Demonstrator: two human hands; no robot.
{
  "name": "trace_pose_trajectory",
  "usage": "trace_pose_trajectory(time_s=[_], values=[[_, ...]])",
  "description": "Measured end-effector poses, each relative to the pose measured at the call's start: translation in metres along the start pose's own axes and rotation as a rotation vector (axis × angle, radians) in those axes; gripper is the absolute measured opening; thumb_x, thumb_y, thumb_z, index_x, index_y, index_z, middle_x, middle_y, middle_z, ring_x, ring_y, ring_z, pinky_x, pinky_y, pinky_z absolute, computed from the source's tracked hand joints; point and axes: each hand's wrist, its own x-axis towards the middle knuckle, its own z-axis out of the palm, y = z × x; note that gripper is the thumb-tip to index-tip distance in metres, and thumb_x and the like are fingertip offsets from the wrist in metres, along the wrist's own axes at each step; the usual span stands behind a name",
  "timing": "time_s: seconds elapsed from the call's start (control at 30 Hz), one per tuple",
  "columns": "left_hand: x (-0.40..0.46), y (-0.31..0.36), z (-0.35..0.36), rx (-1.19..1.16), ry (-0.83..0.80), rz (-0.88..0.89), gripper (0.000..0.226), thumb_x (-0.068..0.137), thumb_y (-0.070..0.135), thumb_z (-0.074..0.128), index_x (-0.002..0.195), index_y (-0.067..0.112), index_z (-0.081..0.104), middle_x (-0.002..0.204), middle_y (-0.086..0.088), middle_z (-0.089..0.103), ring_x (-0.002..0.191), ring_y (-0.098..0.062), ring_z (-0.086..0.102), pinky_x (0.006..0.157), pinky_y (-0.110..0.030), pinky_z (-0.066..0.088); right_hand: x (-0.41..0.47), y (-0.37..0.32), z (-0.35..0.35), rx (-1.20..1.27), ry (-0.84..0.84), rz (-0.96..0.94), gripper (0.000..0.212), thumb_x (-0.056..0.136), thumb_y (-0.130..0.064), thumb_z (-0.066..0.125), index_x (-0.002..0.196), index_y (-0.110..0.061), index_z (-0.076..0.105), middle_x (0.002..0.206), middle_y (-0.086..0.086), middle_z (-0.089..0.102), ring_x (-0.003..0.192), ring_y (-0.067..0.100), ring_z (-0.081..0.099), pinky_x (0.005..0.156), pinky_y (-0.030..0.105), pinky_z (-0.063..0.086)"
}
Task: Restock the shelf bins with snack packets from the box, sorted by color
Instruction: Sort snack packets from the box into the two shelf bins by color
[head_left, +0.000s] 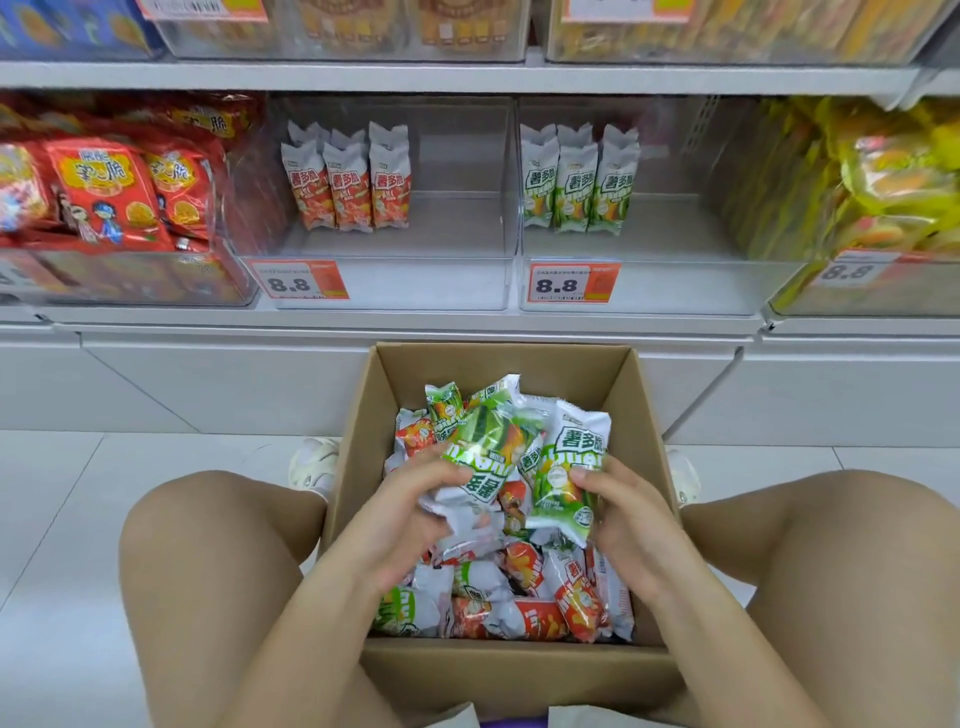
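Nearest the camera, we are kneeling over the cardboard box (613, 374), which is sitting on the floor between our knees and is full of mixed green and red packets. We are gathering green ones: our left hand (410, 512) is curling its grip around a loose bundle of green packets (483, 452), and our right hand (626, 514) is pinching a single green packet (563, 478) between thumb and fingers. We are judging the bundle slippery; a packet may be sliding back into the box, or a red one may be riding along hidden. Above, the green bin (649, 280) and the red bin (384, 280) are each holding three upright packets.
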Motion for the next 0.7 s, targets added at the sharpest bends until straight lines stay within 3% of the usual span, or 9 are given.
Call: trace_pose_trajectory(time_s=[0.03,0.1,0.13,0.27,0.4,0.53,0.63,0.7], values=[[0.001,0.002,-0.003,0.067,0.039,0.032,0.084,0.056,0.019,0.080,0.129,-0.003,0.047,0.117,-0.024,0.053,0.101,-0.030,0.054,0.068,-0.036,0.055,-0.001,-0.003,-0.002,-0.029,0.004,-0.010,0.095,0.058,-0.023,0.087,0.140,-0.002,0.042,0.124,0.026,0.060,0.119,0.037,0.056,0.108,0.056,0.036],[0.001,0.006,-0.006,0.148,0.078,0.104,0.089,0.056,0.027,0.084,0.132,-0.002,0.049,0.125,-0.023,0.057,0.108,-0.024,0.056,0.068,-0.031,0.055,-0.001,-0.007,-0.005,-0.091,0.001,-0.009,0.069,0.067,-0.021,0.078,0.128,0.000,0.055,0.119,0.026,0.062,0.113,0.038,0.060,0.105,0.055,0.041],[0.001,0.008,-0.006,0.196,0.069,0.141,0.084,0.057,0.032,0.083,0.127,-0.003,0.054,0.122,-0.023,0.059,0.106,-0.023,0.057,0.067,-0.028,0.054,-0.002,-0.009,-0.005,-0.121,0.004,-0.010,0.069,0.066,-0.022,0.079,0.127,0.000,0.056,0.117,0.024,0.064,0.110,0.036,0.062,0.105,0.055,0.041],[0.002,0.019,0.004,0.415,0.019,0.229,0.056,0.063,0.050,0.077,0.104,0.013,0.069,0.099,-0.011,0.066,0.084,-0.017,0.054,0.060,-0.023,0.046,0.000,-0.005,-0.003,-0.185,0.010,-0.012,0.110,0.048,-0.035,0.093,0.141,-0.007,0.043,0.129,0.012,0.061,0.119,0.028,0.058,0.111,0.054,0.034],[0.008,0.037,0.017,0.586,-0.043,0.224,0.044,0.065,0.058,0.069,0.087,0.019,0.071,0.082,-0.007,0.057,0.068,-0.016,0.047,0.051,-0.019,0.040,-0.001,-0.011,0.003,-0.136,-0.028,0.035,0.090,0.051,-0.019,0.087,0.132,-0.005,0.050,0.120,0.020,0.065,0.113,0.032,0.060,0.108,0.058,0.035],[0.018,0.045,0.034,0.863,-0.023,0.183,0.072,0.058,0.073,0.067,0.094,0.012,0.065,0.082,0.002,0.058,0.073,-0.011,0.055,0.059,-0.021,0.044,-0.001,-0.012,0.004,-0.156,-0.195,0.089,0.062,0.074,-0.018,0.072,0.133,-0.009,0.053,0.127,0.017,0.062,0.122,0.036,0.055,0.106,0.054,0.039],[0.026,0.045,0.049,0.977,0.056,0.171,0.059,0.066,0.066,0.073,0.097,0.017,0.061,0.079,0.006,0.058,0.064,0.003,0.057,0.053,-0.016,0.044,-0.002,-0.009,0.008,-0.235,-0.168,0.068,0.065,0.079,-0.047,0.068,0.137,-0.024,0.051,0.133,0.002,0.060,0.120,0.026,0.058,0.106,0.051,0.041],[0.030,0.044,0.057,0.963,0.089,0.172,0.049,0.070,0.055,0.075,0.099,0.019,0.059,0.079,0.004,0.064,0.068,0.001,0.061,0.054,-0.019,0.049,-0.003,-0.007,0.011,-0.303,-0.141,0.042,0.075,0.075,-0.068,0.062,0.140,-0.037,0.044,0.139,-0.008,0.054,0.124,0.019,0.056,0.107,0.050,0.040]])
